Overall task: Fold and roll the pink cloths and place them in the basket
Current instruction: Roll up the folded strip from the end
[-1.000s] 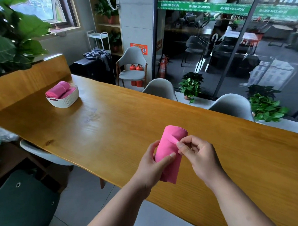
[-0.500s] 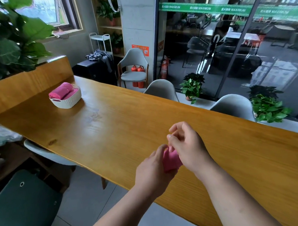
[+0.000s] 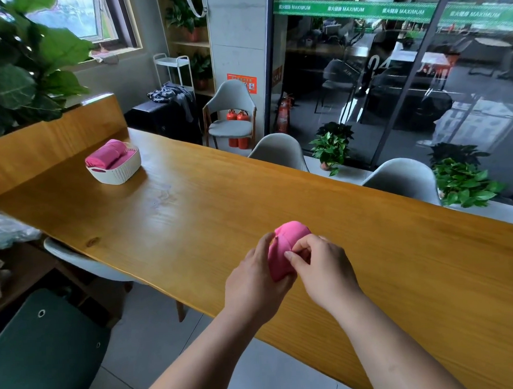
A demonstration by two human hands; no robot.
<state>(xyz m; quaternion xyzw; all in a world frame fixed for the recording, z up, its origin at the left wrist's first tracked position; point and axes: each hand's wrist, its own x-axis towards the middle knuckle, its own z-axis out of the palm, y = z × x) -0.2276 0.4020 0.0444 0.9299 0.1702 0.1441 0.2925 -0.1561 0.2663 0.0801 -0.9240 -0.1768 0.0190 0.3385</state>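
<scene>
From my feed, the only word I read clearly is "MAXIMUM", printed in white and repeated along a green strip (image 3: 356, 10) that runs across the top of the glass wall (image 3: 319, 109). Each "MAXIMUM" follows a few Chinese characters too small for me to make out. Lower on the glass I see large pale digits (image 3: 379, 66) that look like "04". An orange notice (image 3: 241, 83) on the concrete pillar (image 3: 236, 33) carries print I can't read.

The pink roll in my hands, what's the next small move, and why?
Probably tuck the loose edge into the pink roll so it holds. The left hand grips it while the right hand pinches a flap near its top, and the basket sits far left on the table, so an unsecured roll might unwind on the way.
</scene>
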